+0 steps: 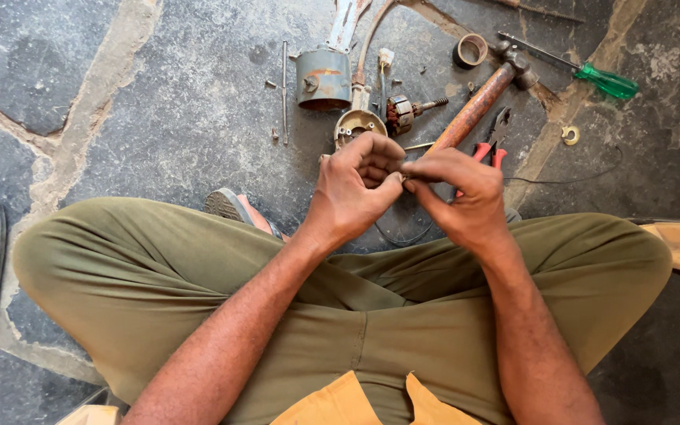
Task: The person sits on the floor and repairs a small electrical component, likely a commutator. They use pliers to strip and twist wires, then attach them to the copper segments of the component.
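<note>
Two bare hands meet above a stone floor (182, 102), seen from a person sitting cross-legged in olive trousers (159, 275). The left hand (353, 189) is curled, fingers folded in, and the right hand (458, 193) pinches toward it; their fingertips touch around something too small to make out. A thin dark wire (568, 179) trails right from the hands. Just beyond them lie red-handled pliers (491, 142) and a hammer with a worn wooden handle (478, 106). Farther off sit a grey cylindrical motor housing (323, 77), a round end cap (358, 124), a copper-wound armature (404, 112), a small ring (471, 49) and, far right, a green-handled screwdriver (604, 79).
</note>
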The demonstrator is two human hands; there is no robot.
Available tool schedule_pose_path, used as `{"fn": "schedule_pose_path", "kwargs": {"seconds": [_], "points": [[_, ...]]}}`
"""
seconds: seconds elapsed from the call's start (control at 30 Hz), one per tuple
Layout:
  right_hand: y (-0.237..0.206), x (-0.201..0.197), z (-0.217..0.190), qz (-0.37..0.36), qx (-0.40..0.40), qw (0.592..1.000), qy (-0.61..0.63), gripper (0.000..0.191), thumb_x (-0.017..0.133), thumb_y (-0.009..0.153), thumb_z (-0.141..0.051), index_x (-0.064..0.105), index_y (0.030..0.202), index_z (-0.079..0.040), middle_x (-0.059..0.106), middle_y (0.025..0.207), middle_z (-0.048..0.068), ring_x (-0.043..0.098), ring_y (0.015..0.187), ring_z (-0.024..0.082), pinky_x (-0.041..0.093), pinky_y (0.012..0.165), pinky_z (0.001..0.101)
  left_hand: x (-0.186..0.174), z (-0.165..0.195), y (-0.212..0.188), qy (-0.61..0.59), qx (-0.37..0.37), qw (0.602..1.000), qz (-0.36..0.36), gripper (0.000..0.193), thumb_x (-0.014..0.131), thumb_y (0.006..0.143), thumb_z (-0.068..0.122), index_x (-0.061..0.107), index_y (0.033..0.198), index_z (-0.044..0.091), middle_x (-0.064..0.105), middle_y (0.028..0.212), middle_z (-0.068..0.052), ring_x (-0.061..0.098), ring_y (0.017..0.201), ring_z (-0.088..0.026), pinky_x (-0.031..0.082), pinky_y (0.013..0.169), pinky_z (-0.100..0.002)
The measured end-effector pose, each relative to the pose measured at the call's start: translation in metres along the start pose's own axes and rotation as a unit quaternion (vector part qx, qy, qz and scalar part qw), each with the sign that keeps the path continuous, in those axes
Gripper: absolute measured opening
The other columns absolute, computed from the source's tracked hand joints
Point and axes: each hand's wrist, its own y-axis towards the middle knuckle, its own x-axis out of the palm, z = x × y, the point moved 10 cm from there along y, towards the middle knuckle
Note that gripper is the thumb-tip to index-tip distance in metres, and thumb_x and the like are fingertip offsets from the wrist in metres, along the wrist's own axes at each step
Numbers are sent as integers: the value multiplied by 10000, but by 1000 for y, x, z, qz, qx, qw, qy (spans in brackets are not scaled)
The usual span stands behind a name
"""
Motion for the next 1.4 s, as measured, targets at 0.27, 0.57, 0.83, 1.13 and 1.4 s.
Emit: {"fn": "schedule_pose_path", "kwargs": {"seconds": [0.27, 0.57, 0.83, 1.13, 1.4], "points": [[0, 15, 4, -78, 27, 997, 2, 266, 803, 840, 34, 739, 1093, -19, 726, 973, 104, 725, 906, 200, 574, 786, 321, 0, -33, -1, -86, -126, 987, -54, 348, 685, 859, -21, 602, 1195, 13, 761, 947, -100, 739, 845, -130, 632, 717, -274], [-4, 8, 21, -102, 65, 993, -13, 204, 807, 852, -20, 711, 1031, -11, 719, 935, 102, 712, 824, 193, 561, 719, 328, 4, -44, -3, -88, -128, 985, -78, 269, 654, 905, -3, 646, 1174, -19, 753, 1021, -75, 755, 908, -148, 641, 779, -286], [-10, -12, 44, -85, 89, 987, -101, 210, 843, 844, -85, 715, 1004, -37, 704, 872, 85, 631, 700, 218, 492, 680, 347, 1, -13, -14, 293, -35, 949, -113, 213, 637, 887, 65, 768, 1055, 74, 760, 905, -186, 742, 881, -343, 577, 813, -447], [-9, -14, 51, -95, 116, 982, -114, 203, 854, 834, -119, 726, 968, -37, 731, 832, 71, 657, 680, 191, 479, 707, 355, -3, 6, -23, 332, 33, 940, -70, 333, 588, 837, -44, 733, 1111, 79, 726, 911, -228, 711, 881, -417, 570, 767, -518], [-37, -44, 95, -133, 290, 943, -89, 164, 819, 850, -51, 737, 987, -13, 715, 748, 74, 619, 681, 102, 532, 631, 299, 21, -14, -41, 516, 99, 845, -98, 371, 620, 748, -57, 557, 1113, -63, 682, 984, -254, 725, 814, -415, 607, 675, -477]]}}
